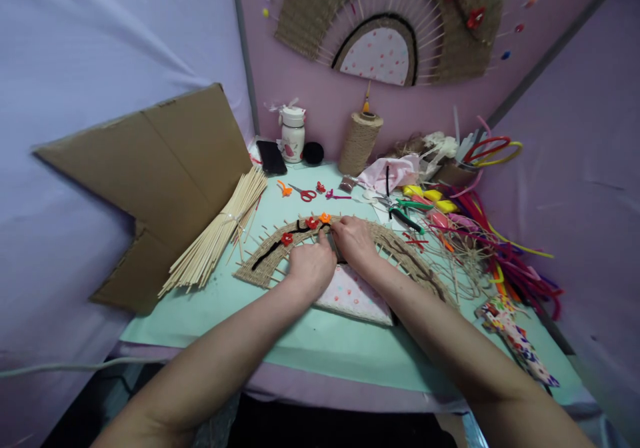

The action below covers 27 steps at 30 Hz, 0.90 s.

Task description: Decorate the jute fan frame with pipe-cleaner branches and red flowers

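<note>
A half-round fan woven of twine over thin sticks lies on the table, with a pink dotted cloth panel at its lower middle. Along its upper left band runs a black pipe cleaner with red flowers and an orange flower. My left hand is closed at the fan's top, fingertips on the black pipe cleaner just below the orange flower. Right beside it, my right hand pinches at the same stem, its fingertips partly hidden.
A bundle of sticks and folded cardboard stand left. Behind lie red scissors, a twine spool, a white bottle and green-handled pliers. Coloured pipe cleaners and a patterned glue gun lie right.
</note>
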Each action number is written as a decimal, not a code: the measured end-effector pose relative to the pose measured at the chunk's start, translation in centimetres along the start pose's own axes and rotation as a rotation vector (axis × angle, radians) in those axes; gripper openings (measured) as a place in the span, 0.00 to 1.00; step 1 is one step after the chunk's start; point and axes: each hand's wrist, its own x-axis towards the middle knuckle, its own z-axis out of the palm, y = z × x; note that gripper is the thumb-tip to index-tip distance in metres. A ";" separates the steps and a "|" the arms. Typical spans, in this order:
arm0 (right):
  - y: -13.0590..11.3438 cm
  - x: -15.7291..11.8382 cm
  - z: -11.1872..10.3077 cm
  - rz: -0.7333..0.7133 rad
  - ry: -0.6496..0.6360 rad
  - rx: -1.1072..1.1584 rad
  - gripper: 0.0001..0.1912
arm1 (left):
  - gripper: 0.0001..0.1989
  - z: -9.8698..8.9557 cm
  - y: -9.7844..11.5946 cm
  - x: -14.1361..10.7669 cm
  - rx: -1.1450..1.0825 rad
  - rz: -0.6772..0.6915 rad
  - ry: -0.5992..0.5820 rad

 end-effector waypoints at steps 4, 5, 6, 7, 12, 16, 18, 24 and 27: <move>-0.2 0.0 -0.1 -0.007 0.004 -0.005 0.14 | 0.27 0.2 -0.2 0.2 -0.010 0.009 -0.002; -0.2 0.0 -0.1 -0.006 0.001 -0.006 0.14 | 0.27 0.3 -0.3 0.3 -0.015 0.007 0.000; -0.3 0.0 -0.1 -0.005 -0.002 -0.007 0.14 | 0.26 0.4 -0.3 0.4 -0.018 0.003 0.003; -0.3 -0.1 -0.1 -0.005 -0.004 -0.008 0.14 | 0.26 0.5 -0.4 0.5 -0.020 -0.001 0.007; -0.3 -0.1 0.2 -0.005 0.011 -0.024 0.14 | 0.27 0.6 -0.5 0.6 -0.030 -0.005 0.004; -0.3 -0.1 0.4 -0.015 0.023 -0.027 0.14 | 0.28 0.5 -0.5 0.8 -0.045 -0.020 0.010; -0.3 -0.1 0.3 -0.016 0.013 -0.024 0.14 | 0.28 0.5 -0.5 0.9 -0.048 -0.025 0.024; -0.4 -0.2 -0.2 0.000 -0.016 0.004 0.14 | 0.26 0.4 -0.6 1.2 -0.044 -0.030 0.036; -0.4 -0.2 -0.4 0.000 -0.027 0.000 0.14 | 0.26 0.3 -0.7 1.3 -0.063 -0.045 0.023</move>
